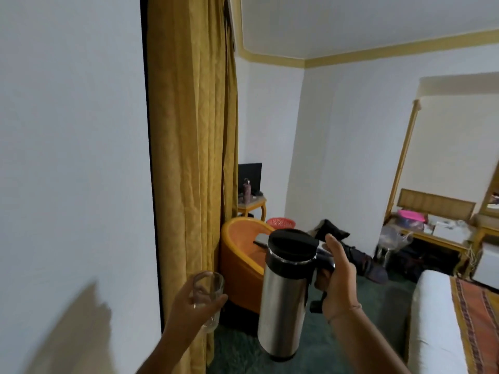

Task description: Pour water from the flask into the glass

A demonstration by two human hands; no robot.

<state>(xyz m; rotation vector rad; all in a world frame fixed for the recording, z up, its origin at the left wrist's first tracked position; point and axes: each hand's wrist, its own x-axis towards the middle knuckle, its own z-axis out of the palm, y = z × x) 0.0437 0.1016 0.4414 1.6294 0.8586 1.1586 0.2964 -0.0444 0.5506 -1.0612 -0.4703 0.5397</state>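
Note:
My right hand [337, 282] grips the black handle of a steel flask [283, 303], held upright in the air at the lower middle. A black lid sits on top of the flask. To its left, my left hand [189, 306] holds a clear glass [209, 290], upright and apparently with nothing in it. Glass and flask are apart, with a gap of about a hand's width between them.
A white wall and a long mustard curtain [191, 157] stand close on the left. An orange tub chair [243, 260] sits behind the flask. A white bed [437, 325] with a patterned runner is at the lower right. Bags lie on the green carpet; a cluttered desk stands at the far right.

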